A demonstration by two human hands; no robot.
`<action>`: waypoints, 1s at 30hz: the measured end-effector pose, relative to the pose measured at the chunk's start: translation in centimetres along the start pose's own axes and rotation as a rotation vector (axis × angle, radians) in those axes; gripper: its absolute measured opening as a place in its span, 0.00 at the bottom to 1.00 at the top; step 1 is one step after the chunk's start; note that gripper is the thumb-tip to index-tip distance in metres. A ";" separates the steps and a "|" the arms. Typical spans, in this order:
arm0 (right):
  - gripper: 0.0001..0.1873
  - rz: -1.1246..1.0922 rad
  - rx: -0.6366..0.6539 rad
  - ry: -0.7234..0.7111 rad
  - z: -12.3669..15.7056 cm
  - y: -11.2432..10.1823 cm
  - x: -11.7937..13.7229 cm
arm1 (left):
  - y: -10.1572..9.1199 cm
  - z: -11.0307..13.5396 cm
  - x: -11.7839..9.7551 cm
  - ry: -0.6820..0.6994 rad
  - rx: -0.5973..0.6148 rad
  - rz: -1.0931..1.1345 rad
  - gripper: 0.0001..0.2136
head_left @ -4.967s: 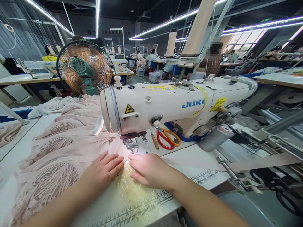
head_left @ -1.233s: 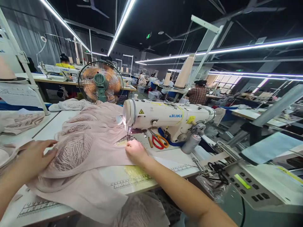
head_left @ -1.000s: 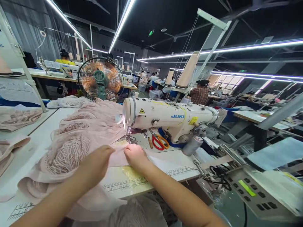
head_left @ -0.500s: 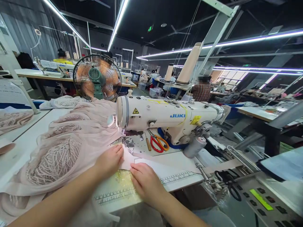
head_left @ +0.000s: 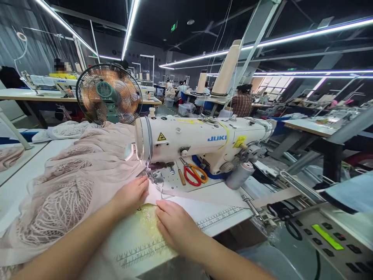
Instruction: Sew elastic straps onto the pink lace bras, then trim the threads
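Pale pink fabric with lace panels point(head_left: 62, 206) lies in a long heap on the left and runs under the needle of a white JUKI sewing machine point(head_left: 186, 138). My left hand point(head_left: 132, 194) rests on the fabric just in front of the presser foot point(head_left: 149, 173), its fingers held together and closed on the cloth. Nearer to me, my right hand point(head_left: 176, 223) pinches the front edge of the same piece between thumb and fingers. A narrow strip point(head_left: 201, 196) leads from the right into a metal guide point(head_left: 157, 184) beside the foot.
Red-and-orange-handled scissors point(head_left: 196, 174) and a wooden-handled tool point(head_left: 181, 177) lie under the machine arm. A grey thread spool point(head_left: 240, 175) stands to the right. Ruler tape point(head_left: 221, 217) lines the table's front. Behind are a fan point(head_left: 109, 93), thread cones point(head_left: 227, 70) and seated people.
The whole view has swung slightly, shifting the scene leftward. The stretch of fabric between my hands and the needle looks a little shorter. Both hands keep their hold.
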State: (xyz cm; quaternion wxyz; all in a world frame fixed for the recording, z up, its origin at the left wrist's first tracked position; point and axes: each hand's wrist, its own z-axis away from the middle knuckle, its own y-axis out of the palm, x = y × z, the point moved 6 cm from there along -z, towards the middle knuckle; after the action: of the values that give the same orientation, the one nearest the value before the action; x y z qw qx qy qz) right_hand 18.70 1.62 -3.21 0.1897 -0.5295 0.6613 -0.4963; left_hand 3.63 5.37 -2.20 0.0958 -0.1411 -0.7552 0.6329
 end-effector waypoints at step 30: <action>0.11 -0.071 -0.006 -0.073 -1.4 0.6 0.4 | -0.3 1.8 0.3 0.121 -0.059 0.034 0.18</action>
State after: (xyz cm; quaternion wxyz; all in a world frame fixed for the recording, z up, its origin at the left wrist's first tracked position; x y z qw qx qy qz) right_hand 17.16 1.84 -3.02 0.1944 -0.5709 0.6364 -0.4809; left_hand 2.75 3.76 -2.28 0.1263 -0.1949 -0.7638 0.6023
